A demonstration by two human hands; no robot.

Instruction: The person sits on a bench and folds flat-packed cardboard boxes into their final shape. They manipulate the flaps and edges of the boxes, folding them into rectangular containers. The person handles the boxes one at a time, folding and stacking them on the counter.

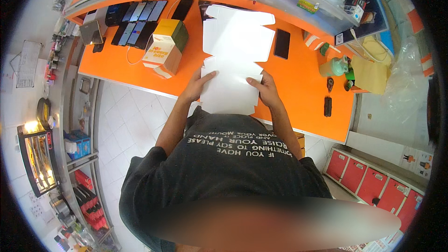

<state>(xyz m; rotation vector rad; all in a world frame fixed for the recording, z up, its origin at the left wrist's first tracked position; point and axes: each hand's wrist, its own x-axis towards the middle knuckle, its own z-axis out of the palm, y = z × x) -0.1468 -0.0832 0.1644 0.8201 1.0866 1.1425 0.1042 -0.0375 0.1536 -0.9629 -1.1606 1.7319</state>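
A white, flat cardboard box blank with cut flaps along its sides lies opened out in front of me. A crease runs across its middle, and its far panel reaches over the orange table. My left hand grips its left edge with the thumb on top. On the opposite edge, my right hand holds it the same way, thumb pressed on the white surface. The fingers of both hands are partly hidden under the card. The near end of the blank is close to my dark shirt.
On the orange table are an orange-white box and several phones at left. A dark phone and a pale green cup are at right. Behind stands a clear plastic bin. Red drawers stand at lower right.
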